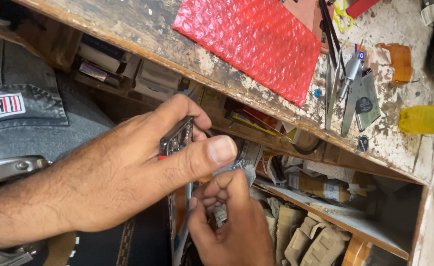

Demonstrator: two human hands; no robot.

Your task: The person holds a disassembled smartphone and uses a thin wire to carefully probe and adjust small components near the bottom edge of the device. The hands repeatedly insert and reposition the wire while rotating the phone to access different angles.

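I see my left hand (128,172) above my right hand (232,221), a small device (176,137) pinched between them. Behind them runs the workbench (143,29), bubble wrap (251,44) on it, tools (347,83) at right.

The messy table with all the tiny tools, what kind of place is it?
Probably a small repair workbench, maybe for phones or gadgets. Thin tweezers lie on the worn table, the shelf below is stuffed with parts, and the left hand holds a small gadget.
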